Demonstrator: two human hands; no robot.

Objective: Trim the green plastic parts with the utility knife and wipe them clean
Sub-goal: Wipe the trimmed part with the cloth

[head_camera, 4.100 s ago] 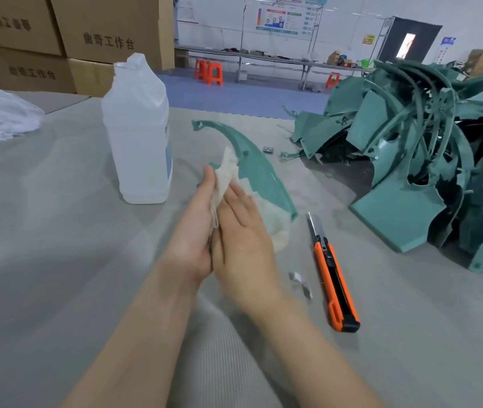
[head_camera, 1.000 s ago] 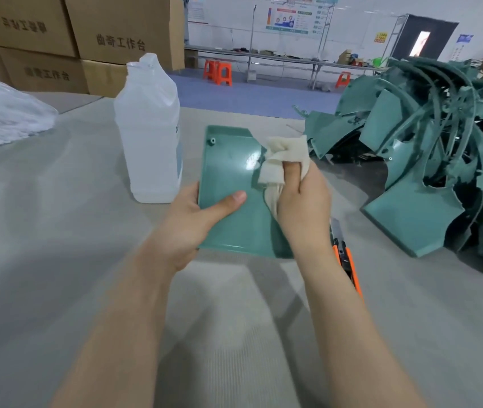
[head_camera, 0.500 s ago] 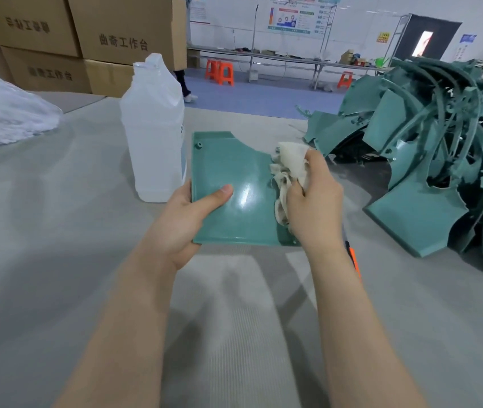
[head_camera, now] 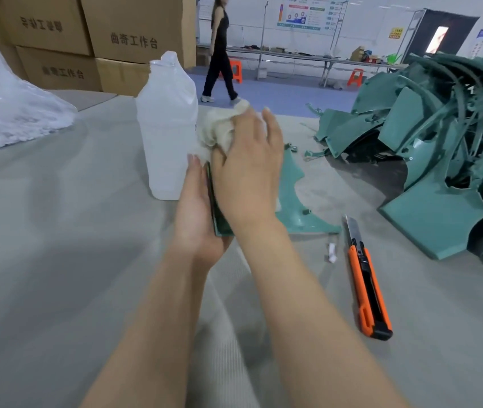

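Observation:
My left hand (head_camera: pixel 194 214) holds a flat green plastic part (head_camera: pixel 293 198) by its near left edge, tilted up so that I see that edge almost end-on. My right hand (head_camera: pixel 249 175) lies on the part's face and grips a bunched cream cloth (head_camera: pixel 215 129), which it presses against the part; the cloth sticks out past the fingers towards the bottle. The orange utility knife (head_camera: pixel 367 281) lies on the table to the right of my right forearm, blade out and pointing away from me. Neither hand touches it.
A white plastic bottle (head_camera: pixel 166 136) stands just left of my hands. A big pile of green parts (head_camera: pixel 446 148) fills the right side. A small white scrap (head_camera: pixel 332 254) lies by the knife. A clear plastic bag (head_camera: pixel 10 113) and cardboard boxes (head_camera: pixel 128 33) are at the left. A person (head_camera: pixel 219 51) walks past behind.
The green part has turned from lying flat and face-up to standing on edge in my left hand. My right hand with the cloth has moved up and left across it. The knife is now uncovered.

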